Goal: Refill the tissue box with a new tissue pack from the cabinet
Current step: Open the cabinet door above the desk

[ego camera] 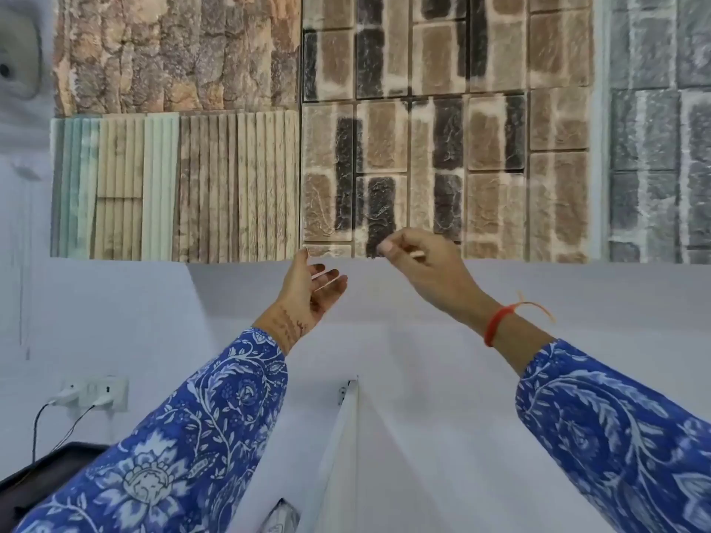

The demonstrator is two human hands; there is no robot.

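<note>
Both my hands are raised in front of a white wall, just below a display of stone and brick sample panels (pixel 384 148). My left hand (pixel 311 290) is palm up with its fingers apart and holds nothing. My right hand (pixel 419 263) is a little higher and to the right, its fingers loosely curled toward the thumb with nothing visible in them. Below them a white cabinet door (pixel 346 436) stands open, seen edge-on. A crinkled plastic pack (pixel 282 515), possibly tissues, peeks in at the bottom edge. No tissue box is in view.
A wall socket (pixel 92 394) with two plugs and dark cables sits at the lower left, above a black tray-like surface (pixel 46 475). Both sleeves are blue with a floral print, and a red thread circles my right wrist.
</note>
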